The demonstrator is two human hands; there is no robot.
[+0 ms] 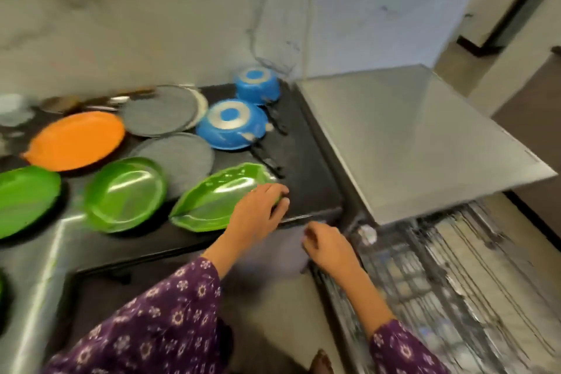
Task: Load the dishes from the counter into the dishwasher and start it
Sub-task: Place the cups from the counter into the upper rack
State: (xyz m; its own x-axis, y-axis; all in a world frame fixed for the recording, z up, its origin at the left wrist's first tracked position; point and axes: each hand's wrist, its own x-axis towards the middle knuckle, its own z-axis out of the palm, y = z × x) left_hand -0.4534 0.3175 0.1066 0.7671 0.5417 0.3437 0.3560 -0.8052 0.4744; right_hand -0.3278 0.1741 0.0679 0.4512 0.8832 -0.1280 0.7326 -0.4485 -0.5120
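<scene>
On the black counter (306,179) lie several dishes. My left hand (261,209) grips the right end of a green leaf-shaped dish (212,197) at the counter's front edge. A round green plate (124,194) and another green dish (24,197) lie to its left. Behind them are an orange oval dish (76,140), two grey plates (179,158) (158,112) and two blue pans (233,124) (256,85) lying upside down. My right hand (328,246) hovers, fingers loosely curled and holding nothing, beside the pulled-out dishwasher rack (440,282). The picture is blurred.
The steel dishwasher (409,136) stands right of the counter, its wire rack drawn out below. A metal sink edge (39,276) runs along the lower left. More small utensils lie blurred at the back left by the wall.
</scene>
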